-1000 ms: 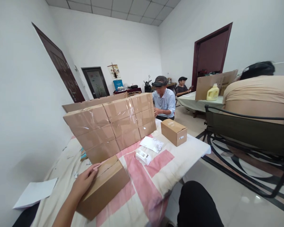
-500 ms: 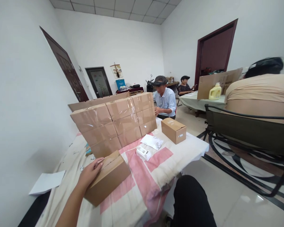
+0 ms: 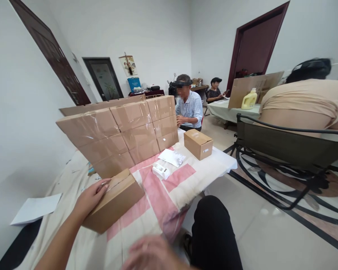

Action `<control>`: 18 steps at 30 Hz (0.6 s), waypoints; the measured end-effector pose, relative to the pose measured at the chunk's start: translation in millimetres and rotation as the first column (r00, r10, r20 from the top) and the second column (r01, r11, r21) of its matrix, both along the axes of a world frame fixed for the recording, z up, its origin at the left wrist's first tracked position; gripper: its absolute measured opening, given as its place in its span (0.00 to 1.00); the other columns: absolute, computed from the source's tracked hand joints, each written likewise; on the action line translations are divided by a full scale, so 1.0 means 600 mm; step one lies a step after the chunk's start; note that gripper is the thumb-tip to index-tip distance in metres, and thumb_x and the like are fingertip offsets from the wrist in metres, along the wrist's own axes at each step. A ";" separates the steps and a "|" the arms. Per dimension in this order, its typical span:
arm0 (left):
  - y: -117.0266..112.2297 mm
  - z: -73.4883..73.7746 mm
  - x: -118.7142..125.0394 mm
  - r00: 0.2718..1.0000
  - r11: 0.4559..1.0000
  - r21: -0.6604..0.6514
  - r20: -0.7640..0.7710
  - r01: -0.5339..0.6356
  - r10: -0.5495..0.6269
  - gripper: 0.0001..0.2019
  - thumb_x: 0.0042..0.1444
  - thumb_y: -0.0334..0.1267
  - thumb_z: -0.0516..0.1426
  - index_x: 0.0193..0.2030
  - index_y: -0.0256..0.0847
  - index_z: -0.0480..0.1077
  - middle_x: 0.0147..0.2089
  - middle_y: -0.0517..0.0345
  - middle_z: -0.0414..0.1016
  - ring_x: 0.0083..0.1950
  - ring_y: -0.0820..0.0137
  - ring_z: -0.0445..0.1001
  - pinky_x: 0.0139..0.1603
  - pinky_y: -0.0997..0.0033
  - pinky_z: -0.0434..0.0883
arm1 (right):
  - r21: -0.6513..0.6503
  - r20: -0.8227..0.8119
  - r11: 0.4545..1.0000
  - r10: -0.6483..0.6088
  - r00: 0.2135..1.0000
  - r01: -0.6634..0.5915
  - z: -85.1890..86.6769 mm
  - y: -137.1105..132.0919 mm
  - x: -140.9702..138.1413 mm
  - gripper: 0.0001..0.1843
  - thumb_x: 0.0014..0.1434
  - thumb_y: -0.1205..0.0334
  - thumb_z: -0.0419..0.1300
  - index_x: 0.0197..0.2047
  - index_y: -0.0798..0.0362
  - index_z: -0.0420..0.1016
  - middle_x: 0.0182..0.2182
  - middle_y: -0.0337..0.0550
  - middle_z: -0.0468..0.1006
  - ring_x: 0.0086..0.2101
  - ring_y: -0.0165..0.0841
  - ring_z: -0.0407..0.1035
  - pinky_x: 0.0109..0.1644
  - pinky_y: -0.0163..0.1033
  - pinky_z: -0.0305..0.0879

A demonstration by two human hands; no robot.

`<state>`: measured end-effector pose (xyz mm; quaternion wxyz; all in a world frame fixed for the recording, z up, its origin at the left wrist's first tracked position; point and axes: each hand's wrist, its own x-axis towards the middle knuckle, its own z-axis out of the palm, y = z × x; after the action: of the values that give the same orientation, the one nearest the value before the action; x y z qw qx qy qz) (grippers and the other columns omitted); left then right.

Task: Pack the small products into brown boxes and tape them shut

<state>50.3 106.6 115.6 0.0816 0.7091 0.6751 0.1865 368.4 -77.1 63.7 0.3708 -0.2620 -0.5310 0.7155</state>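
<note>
My left hand (image 3: 91,197) grips the left edge of a brown cardboard box (image 3: 116,200), its fingers bent over the taped top. This carton sits on the cloth-covered table in front of me. My right hand (image 3: 153,253) shows low in the frame, over the table's near edge, smeared by motion; how its fingers stand is unclear. Just beyond the carton rise stacked, taped boxes (image 3: 138,127). A small white device, perhaps a label or tape dispenser (image 3: 161,171), lies to the right, beside white paper sheets (image 3: 170,156).
Another closed box (image 3: 198,144) stands near the table's right corner. White papers (image 3: 36,208) lie at the left by the wall. Across the table sits a person in a light shirt (image 3: 190,105). To the right, a person leans forward in a dark chair (image 3: 284,144); a yellow jug (image 3: 249,99) stands beyond.
My right hand has come into view at the bottom. The view has shifted, so everything sits further left and slightly higher. My left hand keeps its place on the box.
</note>
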 end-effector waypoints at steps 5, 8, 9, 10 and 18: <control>-0.002 0.002 0.001 1.000 1.000 0.004 -0.013 -0.003 0.003 0.28 0.62 0.58 0.46 0.60 0.51 0.72 0.62 0.57 0.77 0.60 0.56 0.77 0.57 0.62 0.71 | 0.460 0.407 0.766 -0.630 0.661 0.448 0.030 0.271 0.156 0.16 0.67 0.63 0.49 0.41 0.56 0.78 0.38 0.49 0.83 0.38 0.36 0.77 0.44 0.39 0.71; -0.001 -0.004 -0.003 1.000 1.000 0.000 -0.005 -0.022 0.022 0.27 0.62 0.59 0.47 0.62 0.52 0.71 0.60 0.58 0.79 0.58 0.57 0.78 0.56 0.64 0.72 | 0.602 0.506 0.697 -0.711 0.488 0.391 0.045 0.407 0.215 0.17 0.64 0.69 0.49 0.45 0.56 0.80 0.45 0.51 0.83 0.45 0.39 0.75 0.51 0.41 0.69; 0.000 -0.007 -0.005 1.000 1.000 -0.003 -0.006 -0.031 0.030 0.27 0.63 0.59 0.48 0.62 0.53 0.71 0.59 0.59 0.80 0.57 0.58 0.79 0.55 0.64 0.72 | 0.634 0.543 0.692 -0.716 0.439 0.344 0.043 0.441 0.224 0.18 0.64 0.69 0.50 0.47 0.56 0.80 0.47 0.52 0.82 0.47 0.40 0.74 0.54 0.43 0.67; 0.001 -0.010 -0.007 0.999 0.999 -0.004 -0.008 -0.037 0.037 0.27 0.63 0.59 0.48 0.63 0.54 0.70 0.58 0.59 0.81 0.56 0.58 0.79 0.55 0.64 0.72 | 0.662 0.580 0.693 -0.715 0.391 0.284 0.039 0.469 0.227 0.18 0.64 0.70 0.50 0.49 0.55 0.80 0.49 0.52 0.82 0.49 0.41 0.73 0.56 0.44 0.66; -0.002 -0.005 -0.003 0.998 0.998 -0.027 -0.016 -0.055 0.055 0.28 0.63 0.60 0.45 0.61 0.53 0.72 0.61 0.59 0.78 0.58 0.56 0.77 0.57 0.60 0.71 | 0.663 0.748 0.702 -0.627 0.218 -0.259 -0.025 0.593 0.177 0.23 0.66 0.69 0.55 0.61 0.46 0.76 0.59 0.50 0.74 0.58 0.45 0.63 0.59 0.46 0.60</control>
<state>48.3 105.4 112.4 0.0809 0.6904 0.6975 0.1740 474.9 278.4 48.6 0.1219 -0.5545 -0.8180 0.0928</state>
